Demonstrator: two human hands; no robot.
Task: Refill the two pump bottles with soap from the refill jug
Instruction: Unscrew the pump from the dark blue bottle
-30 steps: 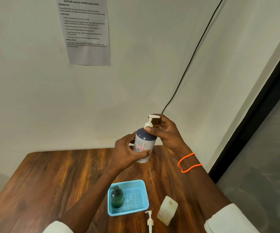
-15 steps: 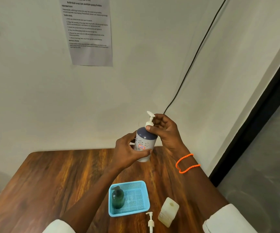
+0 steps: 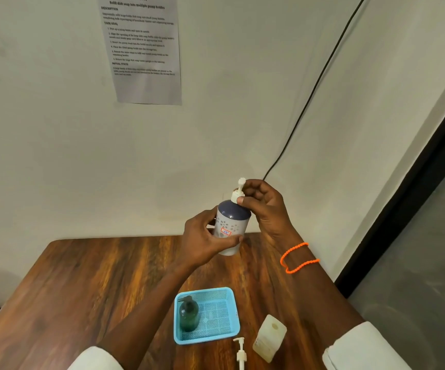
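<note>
Above the counter [image 3: 88, 276], left hand [image 3: 205, 243] grips pump bottle [image 3: 232, 227]; right hand [image 3: 265, 206], at its 1 o'clock, pinches the blurred pump collar [image 3: 236, 195]

Wall notice [image 3: 146, 49] print too blurred to read, top cut by frame. Loose pump head [image 3: 240, 352] cut off at bottom edge. Pump collar [image 3: 236, 194] partly hidden behind right hand [image 3: 266, 209] fingers.

A wooden table [image 3: 82, 284] carries a blue basket [image 3: 210, 337], a loose pump [image 3: 240, 353] and a pale jug [image 3: 269, 339] — all near its front edge.
</note>
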